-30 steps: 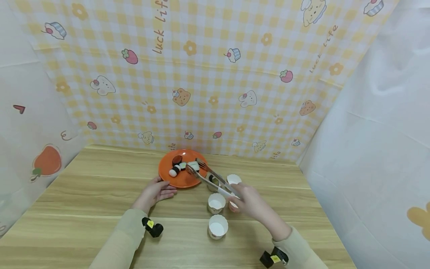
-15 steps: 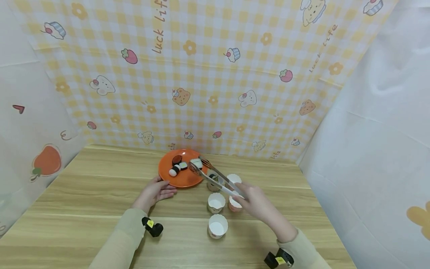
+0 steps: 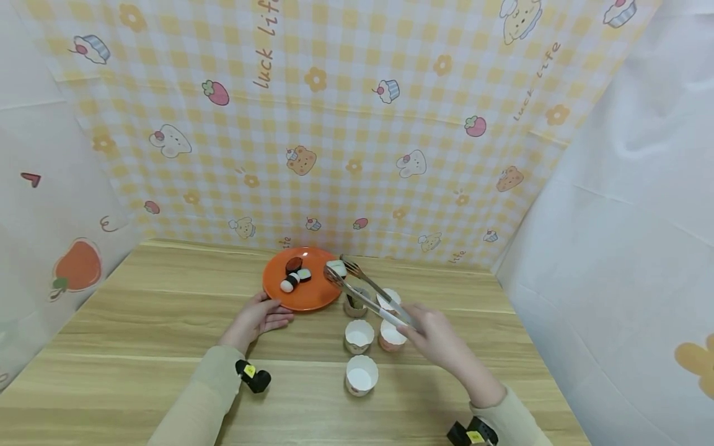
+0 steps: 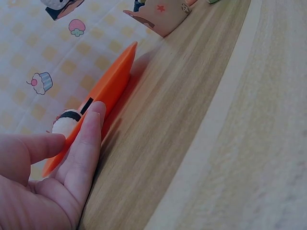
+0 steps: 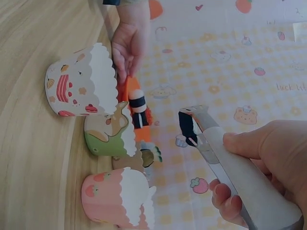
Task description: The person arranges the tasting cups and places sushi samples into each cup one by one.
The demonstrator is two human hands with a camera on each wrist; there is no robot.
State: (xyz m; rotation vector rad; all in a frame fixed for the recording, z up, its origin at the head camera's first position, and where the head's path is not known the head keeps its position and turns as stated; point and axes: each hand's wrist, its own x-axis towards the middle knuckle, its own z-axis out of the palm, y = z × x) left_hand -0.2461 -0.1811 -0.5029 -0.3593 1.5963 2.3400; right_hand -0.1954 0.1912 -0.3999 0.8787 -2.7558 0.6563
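My left hand point(image 3: 255, 320) holds the near-left rim of an orange plate point(image 3: 315, 300), thumb above and fingers beneath in the left wrist view. Several toy sushi pieces point(image 3: 290, 282) lie on the plate's left half. In my right hand point(image 3: 440, 342) are metal tongs point(image 3: 377, 304) with pale handles. Their tips hold a white sushi piece with a black band point(image 5: 186, 124), above the plate's right edge in the head view. Just below the tongs stands a brown paper cup point(image 3: 354, 308) with a dark and green piece in it, partly covered by the tongs.
Right of the plate stand more paper cups: a green one point(image 5: 106, 136), a pink one point(image 5: 108, 196), a white one point(image 5: 67, 88) with a cake print nearest me, and another point(image 3: 387, 297) behind the tongs. A checked cloth point(image 3: 357, 198) hangs behind the wooden table point(image 3: 184, 297).
My right hand and the tongs have moved right, carrying the white sushi piece from over the plate's inner area to its right edge. The left hand and plate stay still.
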